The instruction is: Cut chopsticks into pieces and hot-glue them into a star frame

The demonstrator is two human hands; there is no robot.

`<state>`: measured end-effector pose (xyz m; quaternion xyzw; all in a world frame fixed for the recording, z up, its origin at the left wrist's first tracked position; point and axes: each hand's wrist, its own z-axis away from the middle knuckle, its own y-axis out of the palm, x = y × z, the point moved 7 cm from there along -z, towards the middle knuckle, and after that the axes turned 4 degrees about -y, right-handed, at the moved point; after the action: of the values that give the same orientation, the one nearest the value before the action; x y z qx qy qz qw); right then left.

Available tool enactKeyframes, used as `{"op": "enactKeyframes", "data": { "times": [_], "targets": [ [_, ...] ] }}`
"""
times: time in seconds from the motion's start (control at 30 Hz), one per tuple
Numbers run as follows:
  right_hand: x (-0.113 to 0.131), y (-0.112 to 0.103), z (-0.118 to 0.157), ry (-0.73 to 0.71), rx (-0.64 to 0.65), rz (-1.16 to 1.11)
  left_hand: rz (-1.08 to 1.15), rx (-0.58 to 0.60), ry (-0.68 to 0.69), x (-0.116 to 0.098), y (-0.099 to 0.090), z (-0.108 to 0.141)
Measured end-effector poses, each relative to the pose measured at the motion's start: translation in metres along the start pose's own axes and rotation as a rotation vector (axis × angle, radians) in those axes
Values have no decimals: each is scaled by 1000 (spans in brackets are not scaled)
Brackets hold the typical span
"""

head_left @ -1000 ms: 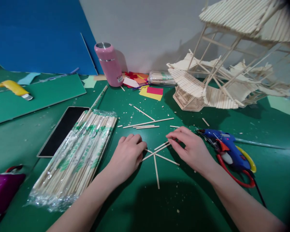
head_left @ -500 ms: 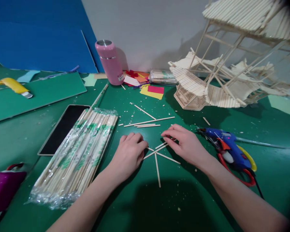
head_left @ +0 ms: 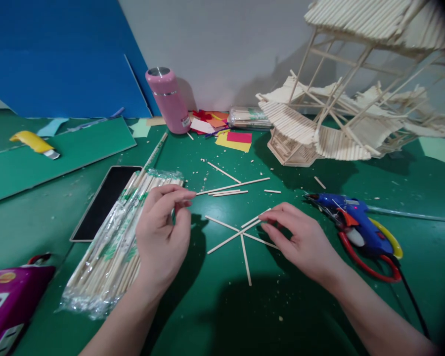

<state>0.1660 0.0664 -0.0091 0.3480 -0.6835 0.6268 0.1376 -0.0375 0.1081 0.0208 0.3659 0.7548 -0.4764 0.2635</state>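
On the green tabletop lies a star-like figure of thin wooden sticks (head_left: 226,241), its sticks meeting near one middle point. My right hand (head_left: 292,232) pinches the upper right end of one stick of the figure between thumb and fingertips. A shorter stick (head_left: 250,219) lies alongside that one. My left hand (head_left: 165,232) is raised above the wrapped chopsticks, thumb apart from the curled fingers, with nothing visible in it. Its fingertips are close to the left end of a long loose stick (head_left: 233,186). Other loose sticks (head_left: 230,193) lie beside that one.
Wrapped chopsticks (head_left: 104,257) overlap a dark-screened device (head_left: 100,207) at left. A blue glue gun (head_left: 359,217) and red-yellow handles lie right. A stick-built model (head_left: 319,133) stands behind. Also there: pink flask (head_left: 168,101), yellow cutter (head_left: 31,142), purple power strip (head_left: 15,301).
My left hand has left the stick figure, moving left and up over the wrapped chopsticks. My right hand has shifted slightly right and down, uncovering a short stick. The view has shifted slightly.
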Motion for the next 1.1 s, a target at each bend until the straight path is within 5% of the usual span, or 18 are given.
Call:
{"op": "enactKeyframes", "data": {
  "times": [0.13, 0.4, 1.1],
  "targets": [
    [6, 12, 28, 33, 8, -79, -71, 53, 18, 1, 4, -1],
    [13, 42, 62, 97, 66, -157, -265, 361, -13, 12, 30, 4],
    [20, 51, 68, 48, 51, -26, -149, 409, -79, 31, 44, 7]
  ]
}}
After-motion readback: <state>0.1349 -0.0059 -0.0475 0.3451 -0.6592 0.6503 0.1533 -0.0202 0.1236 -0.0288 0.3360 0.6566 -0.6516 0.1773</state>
